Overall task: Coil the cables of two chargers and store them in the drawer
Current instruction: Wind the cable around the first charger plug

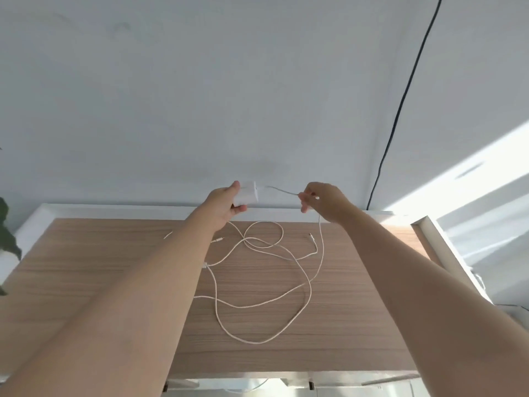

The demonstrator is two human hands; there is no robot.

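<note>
My left hand (226, 203) holds a white charger block (248, 193) up above the back of the wooden tabletop (86, 270). Its white cable (282, 191) runs right to my right hand (322, 200), which pinches it a short way from the block. From that pinch the cable drops to the table. Loose white cables (257, 282) lie tangled in loops across the middle of the tabletop, with plug ends (311, 236) showing. A second charger block is mostly hidden under my left forearm.
A white wall stands right behind the table, with a black cord (400, 110) running down it. Green plant leaves (7, 233) sit at the left edge. A white frame (446, 247) borders the table's right side. White drawer fronts (329, 385) show below the front edge.
</note>
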